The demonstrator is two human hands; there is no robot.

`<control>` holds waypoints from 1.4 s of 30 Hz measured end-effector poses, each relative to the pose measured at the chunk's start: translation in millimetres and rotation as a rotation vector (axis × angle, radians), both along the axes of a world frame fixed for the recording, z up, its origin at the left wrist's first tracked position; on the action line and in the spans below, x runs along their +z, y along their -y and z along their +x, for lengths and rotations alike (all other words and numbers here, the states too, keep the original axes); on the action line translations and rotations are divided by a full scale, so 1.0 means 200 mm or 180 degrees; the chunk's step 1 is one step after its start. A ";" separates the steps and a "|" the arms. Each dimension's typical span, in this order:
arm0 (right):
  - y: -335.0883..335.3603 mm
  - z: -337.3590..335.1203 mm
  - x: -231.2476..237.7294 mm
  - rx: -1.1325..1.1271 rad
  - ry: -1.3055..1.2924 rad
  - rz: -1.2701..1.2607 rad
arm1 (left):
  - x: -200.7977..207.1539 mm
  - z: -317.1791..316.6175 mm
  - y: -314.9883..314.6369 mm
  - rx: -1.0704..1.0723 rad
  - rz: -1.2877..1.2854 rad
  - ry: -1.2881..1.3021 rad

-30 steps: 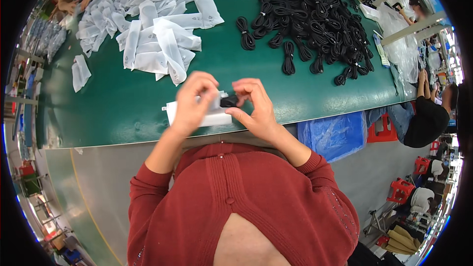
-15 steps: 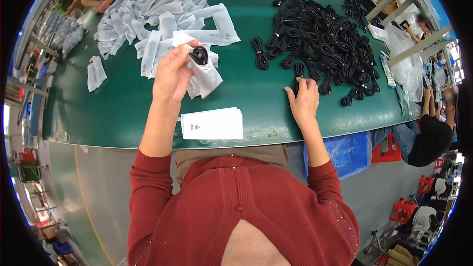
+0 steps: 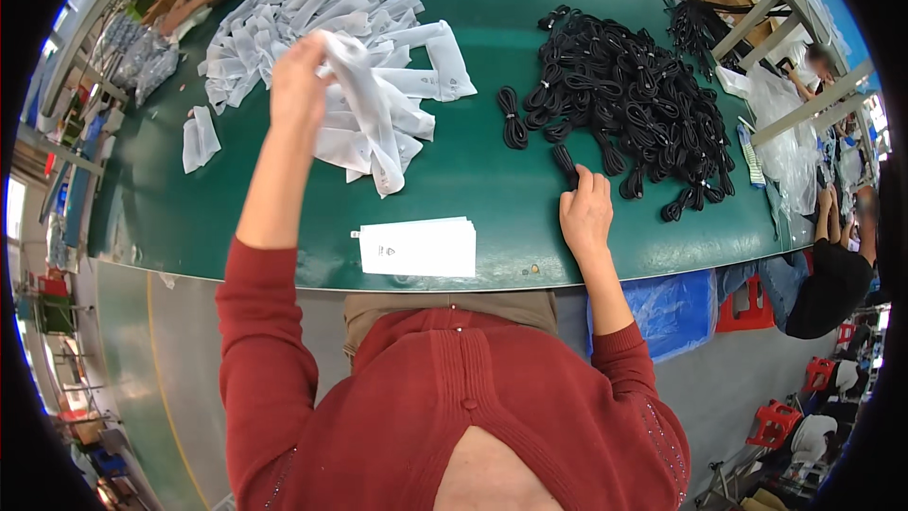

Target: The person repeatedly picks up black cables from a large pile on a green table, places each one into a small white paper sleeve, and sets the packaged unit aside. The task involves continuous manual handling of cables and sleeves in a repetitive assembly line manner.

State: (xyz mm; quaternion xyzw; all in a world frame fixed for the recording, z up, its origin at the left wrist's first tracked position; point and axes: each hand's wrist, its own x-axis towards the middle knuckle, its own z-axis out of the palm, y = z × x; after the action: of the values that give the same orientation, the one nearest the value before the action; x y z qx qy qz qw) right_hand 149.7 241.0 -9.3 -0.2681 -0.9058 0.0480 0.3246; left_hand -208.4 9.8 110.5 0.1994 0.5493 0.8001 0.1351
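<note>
Green table (image 3: 473, 199) was cluttered. Left hand (image 3: 298, 76) was pinched shut on a limp white pouch (image 3: 364, 109) over the pouch pile (image 3: 322, 28). Right hand (image 3: 584, 213), fingers loosely open, touched a bundled black cable (image 3: 566, 163); looked light and floppy, best grabbed mid-coil.

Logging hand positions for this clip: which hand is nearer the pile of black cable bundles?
Right. The right hand touches a bundle at the pile of black cable bundles; the left hand is raised over the white bags, well apart.
</note>
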 end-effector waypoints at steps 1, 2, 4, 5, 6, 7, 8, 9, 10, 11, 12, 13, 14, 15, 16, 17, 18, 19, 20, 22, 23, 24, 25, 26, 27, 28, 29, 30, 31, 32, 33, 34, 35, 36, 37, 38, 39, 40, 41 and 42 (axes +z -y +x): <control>0.01 0.01 -0.01 -0.0011 -0.0022 -0.0015 | 0.02 -0.02 0.01 0.0408 -0.0255 -0.0382; 0.02 0.01 -0.01 0.0051 -0.0114 -0.0037 | 0.06 -0.05 0.03 0.0809 -0.0512 -0.0769; 0.03 0.00 -0.02 0.0119 -0.0262 -0.0097 | 0.08 0.05 0.02 0.1052 -0.0922 -0.1463; 0.05 0.01 -0.01 0.0173 -0.0185 -0.0175 | 0.05 0.19 0.01 0.0912 -0.1065 -0.1783; 0.06 0.00 0.01 0.0271 -0.0114 -0.0239 | 0.03 0.36 0.03 0.0812 -0.1197 -0.2101; 0.07 -0.01 0.03 0.0365 -0.0061 -0.0299 | -0.01 0.53 0.05 0.0144 -0.1375 -0.2321; 0.08 -0.02 0.03 0.0391 -0.0149 -0.0452 | -0.09 0.67 0.07 -0.0375 -0.1644 -0.2272; 0.10 -0.02 0.04 0.0513 -0.0225 -0.0702 | -0.18 0.78 0.09 -0.0948 -0.1693 -0.2288; 0.13 -0.01 0.06 0.0628 -0.0304 -0.0960 | -0.26 0.88 0.10 -0.1273 -0.1847 -0.2259; 0.16 -0.01 0.06 0.0748 -0.0383 -0.1215 | -0.33 0.96 0.12 -0.1590 -0.1996 -0.2224; 0.19 -0.01 0.05 0.0911 -0.0572 -0.1439 | -0.41 1.03 0.13 -0.1542 -0.2027 -0.2409; 0.24 0.00 0.07 0.1046 -0.0625 -0.1543 | -0.45 1.08 0.13 -0.1496 -0.2047 -0.2594; 0.29 0.02 0.09 0.1093 -0.0559 -0.1667 | -0.47 1.13 0.12 -0.1224 -0.2061 -0.2972; 0.33 0.04 0.11 0.1142 -0.0517 -0.1790 | -0.49 1.14 0.12 -0.1144 -0.2108 -0.3015; 0.36 0.05 0.12 0.1225 -0.0529 -0.1700 | -0.53 1.15 0.12 -0.1064 -0.2154 -0.3058; 0.39 0.08 0.12 0.1298 -0.0510 -0.1696 | -0.55 1.16 0.12 -0.0983 -0.2201 -0.3100; 0.40 0.09 0.13 0.1373 -0.0500 -0.1682 | -0.55 1.17 0.11 -0.0892 -0.2133 -0.3037; 0.42 0.11 0.14 0.1448 -0.0489 -0.1669 | -0.56 1.17 0.11 -0.0917 -0.2076 -0.2763; 0.43 0.13 0.14 0.1482 -0.0444 -0.1525 | -0.56 1.17 0.12 -0.0941 -0.2018 -0.2489; 0.45 0.16 0.16 0.1596 -0.0323 -0.1390 | -0.55 1.17 0.13 -0.0966 -0.1939 -0.2012; 0.45 0.17 0.17 0.1653 -0.0261 -0.1323 | -0.53 1.17 0.13 -0.0973 -0.1921 -0.1812; 0.46 0.18 0.16 0.1684 -0.0200 -0.1219 | -0.51 1.17 0.13 -0.0978 -0.1901 -0.1616; 0.45 0.19 0.17 0.1767 -0.0124 -0.1215 | -0.52 1.17 0.14 -0.0976 -0.1850 -0.1490; 0.45 0.20 0.18 0.1850 -0.0046 -0.1212 | -0.53 1.16 0.14 -0.0973 -0.1799 -0.1363; 0.44 0.21 0.19 0.1931 0.0026 -0.1210 | -0.53 1.16 0.14 -0.0972 -0.1750 -0.1240; 0.44 0.21 0.20 0.2004 0.0139 -0.1309 | -0.54 1.15 0.14 -0.1004 -0.1727 -0.1286; 0.43 0.20 0.20 0.2077 0.0253 -0.1408 | -0.54 1.15 0.15 -0.1035 -0.1705 -0.1331; 0.42 0.20 0.21 0.2135 0.0363 -0.1506 | -0.54 1.15 0.15 -0.1079 -0.1678 -0.1381; 0.43 0.19 0.20 0.1924 0.0369 -0.2257 | -0.53 1.15 0.14 -0.1136 -0.1595 -0.1522; 0.45 0.17 0.18 0.1691 0.0370 -0.3003 | -0.51 1.16 0.14 -0.1192 -0.1511 -0.1662; 0.46 0.16 0.17 0.1438 0.0365 -0.3745 | -0.49 1.17 0.14 -0.1246 -0.1429 -0.1801; 0.45 0.15 0.17 0.1305 0.0508 -0.4194 | -0.48 1.17 0.14 -0.1218 -0.1454 -0.2065; 0.44 0.13 0.19 0.1163 0.0654 -0.4640 | -0.46 1.17 0.13 -0.1189 -0.1477 -0.2329; 0.42 0.11 0.20 0.1017 0.0802 -0.5076 | -0.45 1.17 0.12 -0.1152 -0.1495 -0.2598; 0.44 0.10 0.19 0.1301 0.0497 -0.4611 | -0.44 1.16 0.12 -0.1097 -0.1488 -0.2602; 0.47 0.09 0.16 0.1567 0.0200 -0.4134 | -0.43 1.16 0.11 -0.1041 -0.1480 -0.2605; 0.48 0.08 0.15 0.1816 -0.0088 -0.3644 | -0.42 1.16 0.11 -0.0985 -0.1472 -0.2608; 0.48 0.07 0.16 0.2023 -0.0120 -0.2765 | -0.41 1.15 0.11 -0.0966 -0.1480 -0.2523; 0.48 0.06 0.18 0.2116 -0.0249 -0.2866 | -0.40 1.14 0.11 -0.0947 -0.1489 -0.2436; 0.49 0.04 0.21 0.2201 -0.0387 -0.2960 | -0.39 1.12 0.10 -0.0937 -0.1492 -0.2358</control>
State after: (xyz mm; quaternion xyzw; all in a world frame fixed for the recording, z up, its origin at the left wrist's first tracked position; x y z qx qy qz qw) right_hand 158.2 142.5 32.7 -0.0679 -0.8043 0.5591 0.1897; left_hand 16.0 -11.0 33.2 0.5118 0.6925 0.5016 0.0833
